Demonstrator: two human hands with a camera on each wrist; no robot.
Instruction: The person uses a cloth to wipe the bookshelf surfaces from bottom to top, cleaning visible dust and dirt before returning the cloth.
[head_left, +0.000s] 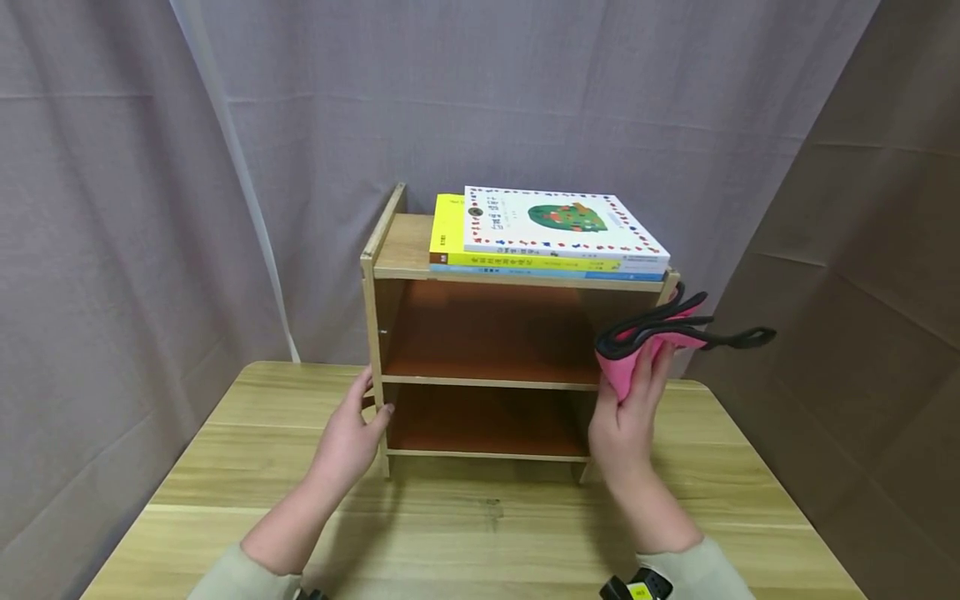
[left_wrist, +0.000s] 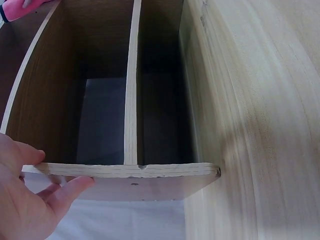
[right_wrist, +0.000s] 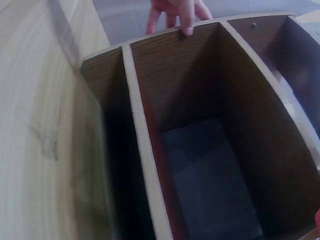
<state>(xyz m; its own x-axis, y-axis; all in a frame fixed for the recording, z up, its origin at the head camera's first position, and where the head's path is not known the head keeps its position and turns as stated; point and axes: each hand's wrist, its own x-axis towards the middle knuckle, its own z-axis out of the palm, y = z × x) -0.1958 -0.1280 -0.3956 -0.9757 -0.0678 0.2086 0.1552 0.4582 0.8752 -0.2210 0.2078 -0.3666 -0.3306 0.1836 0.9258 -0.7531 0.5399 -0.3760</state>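
Note:
A small wooden shelf (head_left: 487, 384) stands on the table, open at the front. My left hand (head_left: 352, 433) grips its left side panel, thumb at the front edge and fingers round the outside; the left wrist view shows this hand (left_wrist: 30, 195) on the panel's edge. My right hand (head_left: 633, 412) holds a folded pink cloth (head_left: 617, 371) with black edging and a black loop, beside the shelf's right side. Whether the right hand also touches the shelf, I cannot tell. Only a sliver of pink shows at the edge of the right wrist view.
Several books lie stacked on the shelf's top board (head_left: 401, 242), a white book (head_left: 525, 221) uppermost over a yellow book (head_left: 447, 225). The wooden table (head_left: 480, 542) extends round the shelf. Grey curtains (head_left: 487, 100) hang behind, and a brownish curtain (head_left: 847, 292) hangs at the right.

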